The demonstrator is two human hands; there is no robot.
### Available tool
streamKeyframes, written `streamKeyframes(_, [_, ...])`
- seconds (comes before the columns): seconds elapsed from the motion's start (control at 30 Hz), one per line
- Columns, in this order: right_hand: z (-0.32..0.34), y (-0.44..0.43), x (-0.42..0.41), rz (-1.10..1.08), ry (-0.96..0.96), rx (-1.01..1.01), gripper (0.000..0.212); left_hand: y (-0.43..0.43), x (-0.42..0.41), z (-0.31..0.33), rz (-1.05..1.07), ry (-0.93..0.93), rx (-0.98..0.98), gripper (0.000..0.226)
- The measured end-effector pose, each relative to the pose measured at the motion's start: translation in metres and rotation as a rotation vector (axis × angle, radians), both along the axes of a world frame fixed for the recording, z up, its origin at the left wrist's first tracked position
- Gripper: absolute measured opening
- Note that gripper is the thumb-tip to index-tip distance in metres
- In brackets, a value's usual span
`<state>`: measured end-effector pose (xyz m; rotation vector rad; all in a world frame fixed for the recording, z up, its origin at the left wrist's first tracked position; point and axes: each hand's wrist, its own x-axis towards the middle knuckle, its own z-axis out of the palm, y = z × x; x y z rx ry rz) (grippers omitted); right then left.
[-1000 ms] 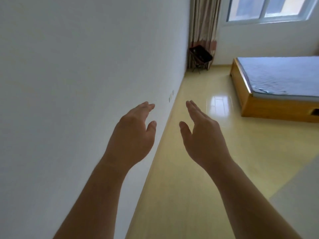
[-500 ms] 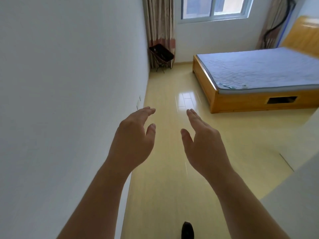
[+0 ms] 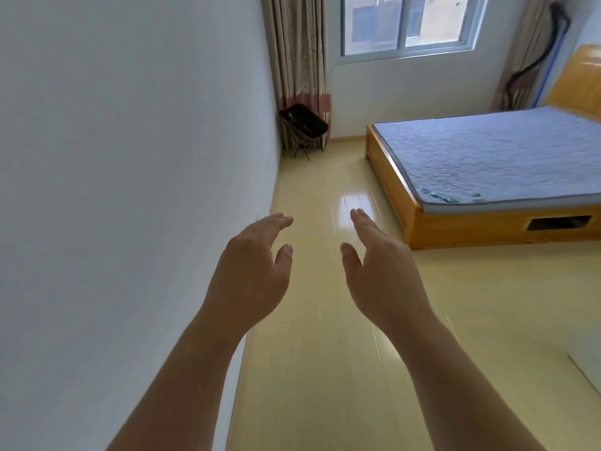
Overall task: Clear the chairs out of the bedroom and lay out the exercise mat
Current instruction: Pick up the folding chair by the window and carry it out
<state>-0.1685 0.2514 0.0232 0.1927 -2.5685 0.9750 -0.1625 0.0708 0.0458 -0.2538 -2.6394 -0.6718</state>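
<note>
ahead, the chair (image 3: 304, 126) stands far beyond left grip (image 3: 253, 271) and right grip (image 3: 380, 275).

The single head-worn camera is looking forward and down, facing along the wall (image 3: 130, 157) on its left toward the distant chair (image 3: 304, 125) and window (image 3: 406, 24), taking in the floor (image 3: 318, 369) close below and the bed (image 3: 487, 157) at right.

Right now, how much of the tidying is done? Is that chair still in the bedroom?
Nothing looks done yet. The folding chair stands in the far corner by the curtain. In hand: nothing; the left hand and right hand are open and empty. Left: carry the chair out, then lay out the mat, which is not in view.
</note>
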Motion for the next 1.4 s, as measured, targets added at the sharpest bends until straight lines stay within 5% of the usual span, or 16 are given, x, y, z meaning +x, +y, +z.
streamKeyframes(0.6, [0.008, -0.022, -0.368, -0.154, 0.033, 0.169, 0.055, -0.021, -0.398, 0.004, -0.106, 0.071, 0.088, 0.042])
streamKeyframes(1.4, [-0.002, 0.032, -0.898, -0.186, 0.014, 0.018, 0.056, 0.026, -0.918, -0.003, -0.07, 0.048, 0.008, 0.043])
